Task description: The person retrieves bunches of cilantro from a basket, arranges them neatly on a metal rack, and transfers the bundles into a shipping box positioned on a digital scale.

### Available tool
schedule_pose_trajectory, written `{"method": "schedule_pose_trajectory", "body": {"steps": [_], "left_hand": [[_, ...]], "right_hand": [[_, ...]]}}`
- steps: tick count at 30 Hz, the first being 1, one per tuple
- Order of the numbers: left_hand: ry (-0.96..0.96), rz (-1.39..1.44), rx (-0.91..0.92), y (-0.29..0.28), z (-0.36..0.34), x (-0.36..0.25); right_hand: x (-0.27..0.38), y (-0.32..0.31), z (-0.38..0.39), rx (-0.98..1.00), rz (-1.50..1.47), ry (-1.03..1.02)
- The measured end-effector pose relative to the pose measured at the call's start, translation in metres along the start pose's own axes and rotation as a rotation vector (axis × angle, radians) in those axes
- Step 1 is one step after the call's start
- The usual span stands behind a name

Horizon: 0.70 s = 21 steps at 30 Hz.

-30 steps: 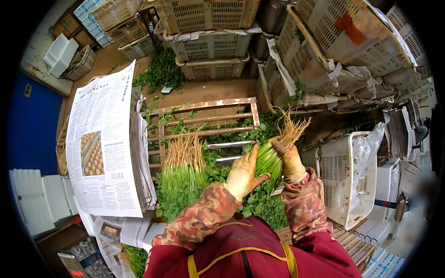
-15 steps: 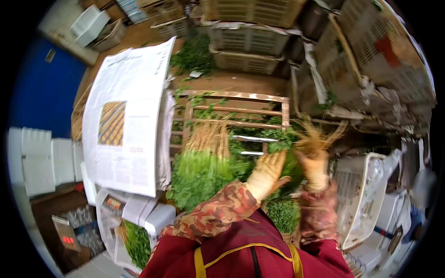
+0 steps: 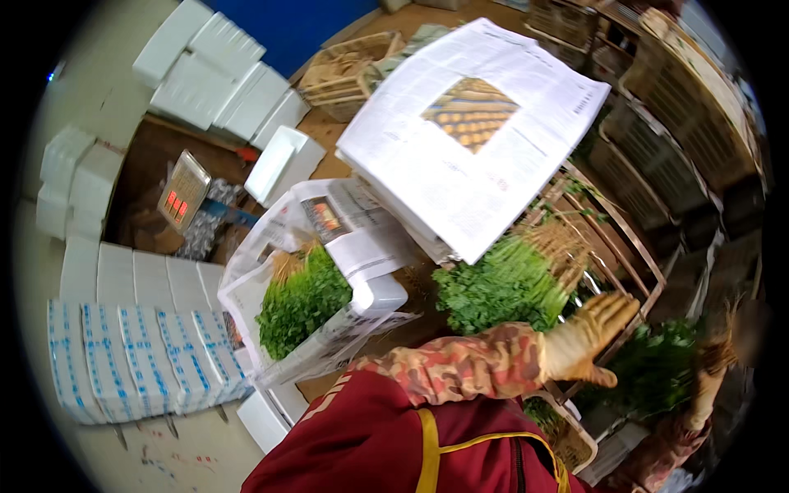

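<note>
My left hand [image 3: 585, 338] is open, fingers spread, over the metal rack [image 3: 653, 275], just beside loose bunches of leafy green stalks with pale roots [image 3: 493, 287]. At the right, my right hand [image 3: 707, 378] is closed on another bunch of greens [image 3: 653, 370], its roots sticking up; that side is dim and blurred. Above the lying bunches is a stack of newspaper sheets [image 3: 456, 185]. Left of them, a bunch of greens [image 3: 300, 304] lies in newspaper [image 3: 246, 329] with a pale box at its side.
White foam boxes [image 3: 214, 74] stand at upper left near a scale [image 3: 182, 191] with a red display. Blue-taped white packs [image 3: 136, 361] line the lower left. A plastic crate [image 3: 345, 78] sits behind the newspapers; stacked crates [image 3: 674, 107] rise at the right.
The view has swung left, bringing more boxes and the wrapped greens into sight. My left hand has opened wider, away from the bunch; my right hand has carried it to the right.
</note>
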State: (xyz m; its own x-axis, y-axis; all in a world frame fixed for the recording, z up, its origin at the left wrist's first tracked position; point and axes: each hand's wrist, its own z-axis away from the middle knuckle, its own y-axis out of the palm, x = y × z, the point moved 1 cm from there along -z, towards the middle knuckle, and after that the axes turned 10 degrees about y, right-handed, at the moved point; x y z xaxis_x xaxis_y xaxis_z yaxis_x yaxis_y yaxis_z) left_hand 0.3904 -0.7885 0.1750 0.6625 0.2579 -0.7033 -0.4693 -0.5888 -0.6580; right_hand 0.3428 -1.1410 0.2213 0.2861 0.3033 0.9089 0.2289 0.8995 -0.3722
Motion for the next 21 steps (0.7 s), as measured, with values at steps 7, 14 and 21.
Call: {"method": "schedule_pose_trajectory", "body": {"steps": [7, 14, 21], "left_hand": [[0.119, 1.291, -0.487, -0.025, 0.073, -0.011], [-0.272, 1.004, -0.791, -0.155, 0.276, 0.012], [-0.633, 0.644, -1.080, -0.247, 0.590, -0.050]], "right_hand": [[0.111, 0.252, 0.065, 0.309, -0.523, 0.068], [0.215, 0.462, 0.124, 0.939, -0.423, 0.001], [0.177, 0.707, 0.213, 1.160, 0.256, -0.437]]}}
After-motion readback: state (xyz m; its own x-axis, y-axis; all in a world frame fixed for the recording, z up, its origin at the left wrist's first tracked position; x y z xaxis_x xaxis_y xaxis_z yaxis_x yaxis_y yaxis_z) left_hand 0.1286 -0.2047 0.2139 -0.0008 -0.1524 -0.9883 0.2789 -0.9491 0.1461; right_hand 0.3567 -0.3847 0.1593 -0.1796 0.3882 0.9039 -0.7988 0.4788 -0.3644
